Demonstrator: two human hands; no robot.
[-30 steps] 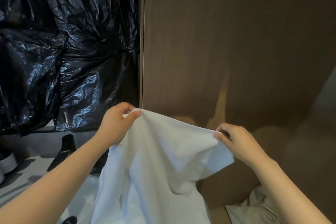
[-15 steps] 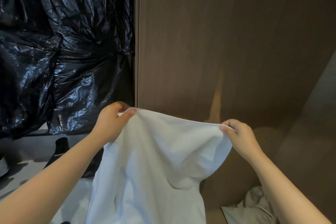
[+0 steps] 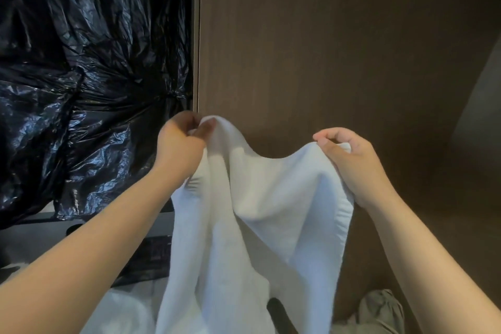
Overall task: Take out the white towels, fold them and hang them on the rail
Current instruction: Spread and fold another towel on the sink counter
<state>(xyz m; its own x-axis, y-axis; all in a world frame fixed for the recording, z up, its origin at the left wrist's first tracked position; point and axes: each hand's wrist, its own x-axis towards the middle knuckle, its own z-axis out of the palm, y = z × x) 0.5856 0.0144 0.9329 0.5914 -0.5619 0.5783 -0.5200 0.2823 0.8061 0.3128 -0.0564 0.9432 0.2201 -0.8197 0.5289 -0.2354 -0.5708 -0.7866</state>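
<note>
Both hands pinch the white towel's (image 3: 260,214) top edge, left hand (image 3: 180,148) left, right hand (image 3: 352,163) right. Its long axis hangs downward toward the near side.

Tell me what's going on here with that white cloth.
A person holds a white towel up in front of a brown wooden panel. The left hand pinches one top corner, the right hand the other, and the edge sags between them. The towel hangs loose, not yet folded.
</note>
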